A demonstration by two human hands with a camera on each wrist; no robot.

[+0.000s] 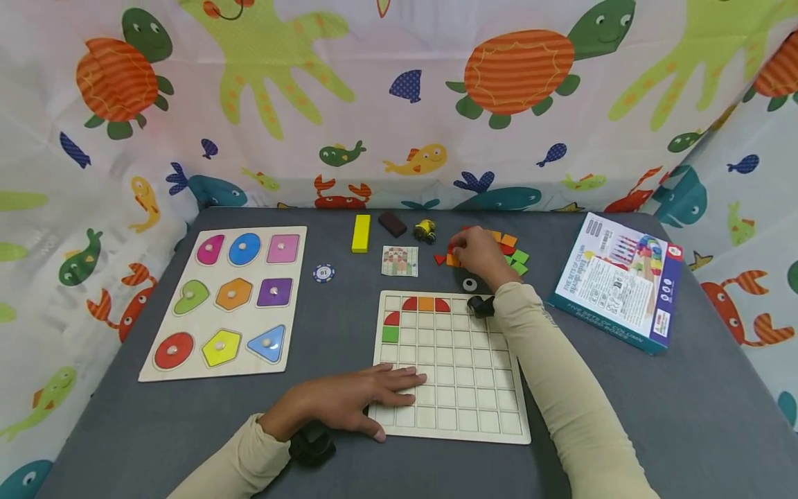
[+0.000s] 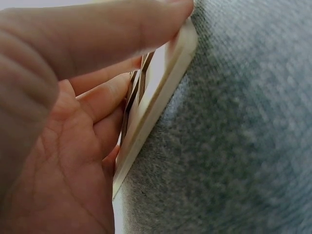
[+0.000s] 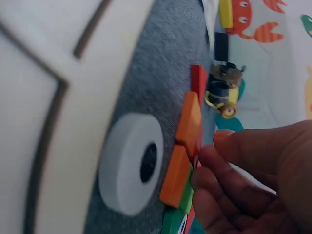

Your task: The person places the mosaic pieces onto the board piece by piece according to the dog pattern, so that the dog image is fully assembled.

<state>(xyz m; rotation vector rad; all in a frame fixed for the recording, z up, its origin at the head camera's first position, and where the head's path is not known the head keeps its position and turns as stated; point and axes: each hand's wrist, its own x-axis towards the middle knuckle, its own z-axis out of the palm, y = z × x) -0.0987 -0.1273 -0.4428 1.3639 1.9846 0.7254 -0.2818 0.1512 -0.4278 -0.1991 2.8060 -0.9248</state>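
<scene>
My left hand [image 1: 352,398] lies with spread fingers on the left side of a pale wooden grid board [image 1: 464,441], its thumb at the front edge. Along the board's top rows sit an orange square tile [image 1: 426,304], red quarter-round tiles [image 1: 409,303] and a green square tile [image 1: 390,334]. Behind the board, my right hand [image 1: 480,253] reaches into a pile of small coloured tiles [image 1: 508,240]. In the right wrist view, its bent fingertips are right at the orange tiles [image 3: 189,119], thumb slightly apart from them. A white ring [image 3: 129,163] lies between board and pile.
A shape puzzle board [image 1: 233,326] lies at left. Behind the grid board are a yellow block [image 1: 361,233], brown block [image 1: 392,223], small bee-like toy [image 1: 425,231], picture card [image 1: 400,261] and poker chip [image 1: 323,273]. A boxed set [image 1: 617,277] lies at right.
</scene>
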